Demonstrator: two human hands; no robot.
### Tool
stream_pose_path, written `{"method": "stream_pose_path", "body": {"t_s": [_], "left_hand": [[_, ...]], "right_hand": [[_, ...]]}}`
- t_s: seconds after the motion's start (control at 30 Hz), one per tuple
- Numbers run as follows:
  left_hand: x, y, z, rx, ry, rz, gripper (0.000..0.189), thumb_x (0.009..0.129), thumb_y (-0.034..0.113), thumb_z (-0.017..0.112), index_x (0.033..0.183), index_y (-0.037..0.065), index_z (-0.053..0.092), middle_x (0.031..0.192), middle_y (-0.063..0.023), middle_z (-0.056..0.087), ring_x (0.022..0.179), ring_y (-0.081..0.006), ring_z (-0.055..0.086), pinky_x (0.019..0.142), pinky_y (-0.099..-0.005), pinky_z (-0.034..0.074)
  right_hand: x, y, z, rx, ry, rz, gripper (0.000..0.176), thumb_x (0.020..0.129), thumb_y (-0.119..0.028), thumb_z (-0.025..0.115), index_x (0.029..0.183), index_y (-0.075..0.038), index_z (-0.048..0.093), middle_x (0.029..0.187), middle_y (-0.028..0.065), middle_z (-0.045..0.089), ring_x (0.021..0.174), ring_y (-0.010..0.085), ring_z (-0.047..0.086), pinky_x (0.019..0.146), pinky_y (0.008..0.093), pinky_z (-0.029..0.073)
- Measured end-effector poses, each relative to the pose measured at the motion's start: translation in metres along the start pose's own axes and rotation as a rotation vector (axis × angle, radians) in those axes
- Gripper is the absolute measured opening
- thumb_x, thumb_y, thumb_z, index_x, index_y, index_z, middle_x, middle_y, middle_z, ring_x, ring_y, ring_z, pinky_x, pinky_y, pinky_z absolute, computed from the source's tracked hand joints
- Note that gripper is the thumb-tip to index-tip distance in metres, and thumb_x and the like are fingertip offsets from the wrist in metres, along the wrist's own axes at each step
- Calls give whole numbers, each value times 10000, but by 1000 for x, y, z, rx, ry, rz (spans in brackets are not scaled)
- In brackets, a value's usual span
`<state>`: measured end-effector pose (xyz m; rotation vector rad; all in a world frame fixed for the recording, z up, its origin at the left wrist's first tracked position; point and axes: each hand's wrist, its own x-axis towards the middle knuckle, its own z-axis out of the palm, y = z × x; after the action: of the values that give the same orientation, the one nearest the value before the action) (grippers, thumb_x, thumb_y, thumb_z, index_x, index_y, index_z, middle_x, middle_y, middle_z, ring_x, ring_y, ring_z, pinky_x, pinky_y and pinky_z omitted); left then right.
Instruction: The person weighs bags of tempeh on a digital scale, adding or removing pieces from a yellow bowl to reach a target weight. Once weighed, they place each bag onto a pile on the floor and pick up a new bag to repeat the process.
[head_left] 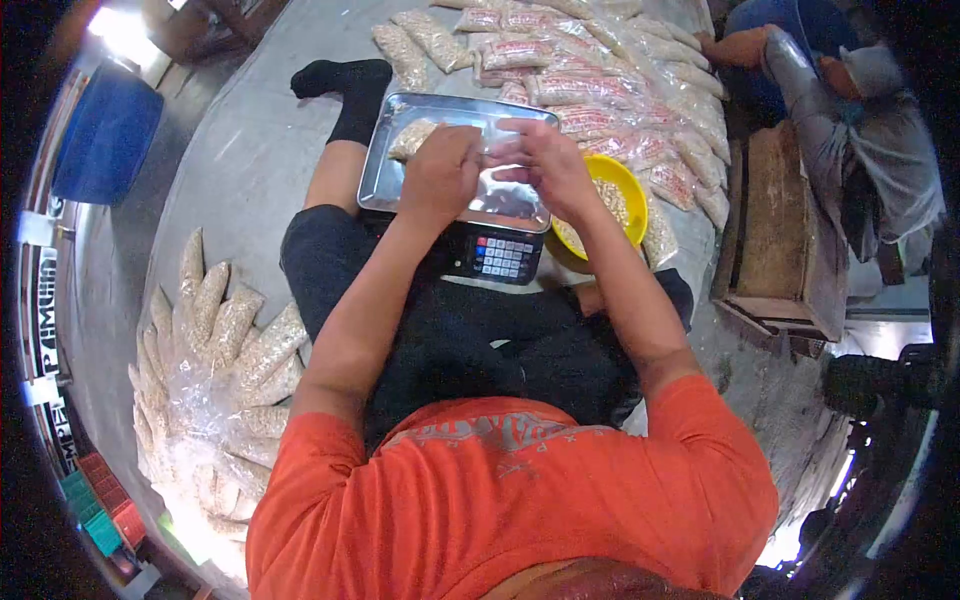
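Observation:
A small clear plastic bag of pale grains or beans (410, 138) lies on the shiny metal tray (390, 185) of a digital scale (505, 257). My left hand (440, 172) is closed over the right end of this bag, its fingers wrapped round the plastic. Just to its right, my right hand (545, 165) hovers above the tray with its fingers apart, the tips close to my left hand. Whether a strip of plastic runs between the two hands is hard to see. Beside my right wrist stands a yellow bowl (638, 200) with similar pale pieces inside.
Filled bags with red print (590, 90) are piled beyond the tray. More filled bags (225, 330) lie on the left. A wooden crate (775, 225) stands at right, near another person (850, 120). A blue barrel (108, 135) is at far left.

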<state>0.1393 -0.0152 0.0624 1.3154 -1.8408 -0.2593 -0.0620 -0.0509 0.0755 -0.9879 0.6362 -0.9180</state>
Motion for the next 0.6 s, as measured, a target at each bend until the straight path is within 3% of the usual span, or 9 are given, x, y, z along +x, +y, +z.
{"method": "stream_pose_path", "body": {"t_s": [0.03, 0.07, 0.13, 0.2, 0.27, 0.37, 0.47, 0.53, 0.6], "left_hand": [[0, 0, 10, -16, 135, -57, 234, 866, 49, 676, 1095, 18, 720, 1040, -134, 756, 965, -298, 734, 862, -407, 567], [-2, 3, 12, -13, 125, -59, 234, 866, 49, 676, 1095, 18, 720, 1040, -134, 756, 965, -298, 734, 862, -407, 567], [-5, 9, 13, -228, 180, -291, 243, 884, 36, 678, 1122, 25, 723, 1037, -142, 758, 904, -269, 743, 813, -369, 573], [-7, 9, 21, -228, 195, -242, 250, 899, 36, 683, 1146, 37, 725, 1035, -140, 764, 870, -230, 745, 793, -336, 570], [-11, 22, 19, -227, 160, -336, 245, 879, 47, 649, 1110, 39, 730, 1071, -160, 764, 1003, -292, 736, 877, -375, 555], [-22, 15, 32, -125, 187, -247, 256, 859, -4, 646, 1102, 40, 712, 1070, -153, 759, 935, -295, 748, 1050, -405, 510], [-25, 7, 59, -149, 265, -105, 272, 834, -12, 630, 1090, 46, 703, 1080, -155, 754, 953, -339, 732, 1152, -495, 426], [-28, 12, 77, -148, 255, -135, 265, 832, -12, 627, 1074, 60, 706, 1091, -146, 748, 992, -344, 717, 1174, -557, 384], [-27, 18, 90, -157, 278, -152, 251, 833, -20, 623, 1054, 70, 702, 1090, -135, 741, 1055, -333, 699, 1198, -578, 336]], "right_hand": [[6, 12, -21, -124, 133, -2, 445, 993, -370, 677, 1263, -20, 627, 1027, 126, 725, 986, 269, 723, 878, 417, 591], [13, 38, -42, -116, 137, 1, 445, 993, -370, 677, 1263, -20, 627, 1027, 126, 725, 986, 269, 723, 878, 417, 591], [22, 87, -76, -1327, 120, -493, 373, 900, -337, 750, 1134, -50, 703, 1062, 134, 716, 979, 336, 691, 892, 438, 555], [9, 64, -46, -1399, -205, -593, 256, 827, -269, 763, 975, -63, 727, 1010, 150, 677, 1024, 368, 626, 870, 483, 516], [10, 68, -54, -1381, -309, -533, 173, 853, -208, 710, 920, -49, 704, 974, 151, 658, 1005, 371, 628, 861, 482, 517], [-11, 32, -76, -1599, -380, -297, 125, 873, -144, 635, 857, -24, 664, 974, 171, 650, 998, 381, 627, 862, 484, 519], [-37, 30, -99, -1638, -285, -549, 98, 793, -135, 686, 807, -60, 624, 892, 132, 607, 902, 330, 602, 841, 439, 501], [-54, 33, -116, -1688, -205, -492, 108, 803, -144, 676, 819, -44, 636, 893, 146, 618, 921, 339, 620, 855, 445, 509], [-66, 28, -134, -1922, -52, -181, 134, 798, -151, 674, 854, -30, 658, 948, 167, 649, 943, 360, 643, 860, 464, 522]]}}
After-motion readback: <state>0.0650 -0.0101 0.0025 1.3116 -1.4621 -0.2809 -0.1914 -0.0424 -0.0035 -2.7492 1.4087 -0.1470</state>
